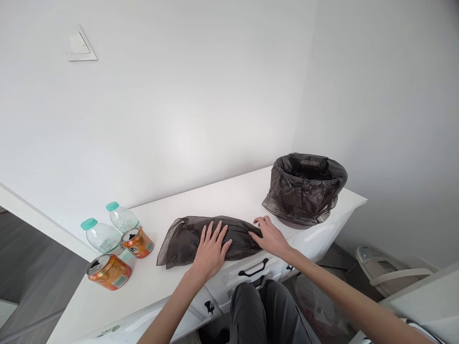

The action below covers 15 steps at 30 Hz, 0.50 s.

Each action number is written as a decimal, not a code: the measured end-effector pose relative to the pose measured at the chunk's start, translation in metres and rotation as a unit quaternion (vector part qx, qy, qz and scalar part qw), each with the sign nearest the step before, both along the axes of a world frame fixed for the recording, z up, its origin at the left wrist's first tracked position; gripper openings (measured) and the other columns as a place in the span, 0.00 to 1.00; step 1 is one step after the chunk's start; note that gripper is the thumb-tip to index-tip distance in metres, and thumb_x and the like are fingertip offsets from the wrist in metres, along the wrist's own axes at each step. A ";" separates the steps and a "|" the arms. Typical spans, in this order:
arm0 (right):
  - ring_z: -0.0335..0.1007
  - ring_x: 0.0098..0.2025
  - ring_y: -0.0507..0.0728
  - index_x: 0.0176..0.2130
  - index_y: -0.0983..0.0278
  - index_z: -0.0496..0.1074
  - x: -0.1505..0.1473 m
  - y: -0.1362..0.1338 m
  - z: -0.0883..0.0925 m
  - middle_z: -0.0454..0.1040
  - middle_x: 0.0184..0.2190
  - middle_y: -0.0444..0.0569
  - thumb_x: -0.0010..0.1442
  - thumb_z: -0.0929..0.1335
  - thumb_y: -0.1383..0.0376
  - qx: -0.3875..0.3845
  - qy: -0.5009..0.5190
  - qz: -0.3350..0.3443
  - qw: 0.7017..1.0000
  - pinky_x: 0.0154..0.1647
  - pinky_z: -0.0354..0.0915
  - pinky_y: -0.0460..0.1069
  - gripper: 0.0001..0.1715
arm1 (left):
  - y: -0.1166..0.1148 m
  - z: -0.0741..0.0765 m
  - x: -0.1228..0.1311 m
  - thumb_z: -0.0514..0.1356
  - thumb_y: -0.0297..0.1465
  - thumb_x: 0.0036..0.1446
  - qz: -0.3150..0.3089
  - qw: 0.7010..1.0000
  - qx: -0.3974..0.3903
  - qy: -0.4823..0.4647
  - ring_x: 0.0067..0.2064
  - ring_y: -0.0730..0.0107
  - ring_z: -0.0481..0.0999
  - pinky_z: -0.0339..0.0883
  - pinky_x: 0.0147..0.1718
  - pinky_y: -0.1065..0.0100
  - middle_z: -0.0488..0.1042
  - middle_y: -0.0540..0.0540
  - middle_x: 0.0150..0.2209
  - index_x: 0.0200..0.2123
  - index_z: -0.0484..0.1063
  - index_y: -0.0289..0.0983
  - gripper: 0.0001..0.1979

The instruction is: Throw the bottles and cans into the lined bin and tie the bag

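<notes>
A dark, see-through plastic bag lies flattened on the white cabinet top, its loose end toward the left. My left hand rests flat on the middle of the bag with its fingers spread. At the bag's right end is my right hand, thumb and fingers curved and apart at the narrow tip; whether they grip the plastic is hard to tell. To the right stands a bin lined with a dark bag folded over its rim.
Two clear bottles with teal caps and two orange cans stand on the left of the cabinet top. A white wall rises behind. Drawers with black handles are below the front edge.
</notes>
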State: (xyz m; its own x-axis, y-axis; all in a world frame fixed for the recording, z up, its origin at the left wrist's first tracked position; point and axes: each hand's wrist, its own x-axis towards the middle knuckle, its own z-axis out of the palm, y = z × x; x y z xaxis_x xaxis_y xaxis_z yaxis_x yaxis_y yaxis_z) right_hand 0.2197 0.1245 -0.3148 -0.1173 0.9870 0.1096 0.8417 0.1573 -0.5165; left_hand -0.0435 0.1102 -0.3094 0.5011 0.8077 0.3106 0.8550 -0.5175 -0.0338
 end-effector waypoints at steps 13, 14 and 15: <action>0.69 0.23 0.54 0.56 0.57 0.61 0.016 -0.075 0.047 0.76 0.28 0.38 0.66 0.65 0.62 -0.159 0.207 0.098 0.960 0.31 0.64 0.48 0.20 | 0.015 -0.014 -0.053 0.46 0.42 0.75 0.030 0.995 -0.077 -0.048 0.76 0.50 0.53 0.52 0.71 0.39 0.60 0.41 0.73 0.72 0.61 0.42 0.27; 0.68 0.21 0.54 0.62 0.56 0.57 0.014 -0.084 0.053 0.75 0.27 0.36 0.66 0.66 0.62 -0.161 0.235 0.119 0.951 0.30 0.65 0.48 0.27 | 0.011 -0.010 -0.049 0.46 0.41 0.75 0.027 0.995 -0.076 -0.055 0.75 0.50 0.54 0.52 0.71 0.40 0.61 0.41 0.73 0.71 0.62 0.41 0.27; 0.68 0.21 0.53 0.65 0.56 0.55 0.012 -0.091 0.060 0.75 0.27 0.36 0.66 0.67 0.61 -0.157 0.254 0.148 0.943 0.30 0.65 0.48 0.32 | 0.007 -0.007 -0.044 0.45 0.41 0.75 0.018 0.995 -0.081 -0.060 0.75 0.52 0.55 0.53 0.71 0.41 0.61 0.41 0.73 0.71 0.62 0.41 0.26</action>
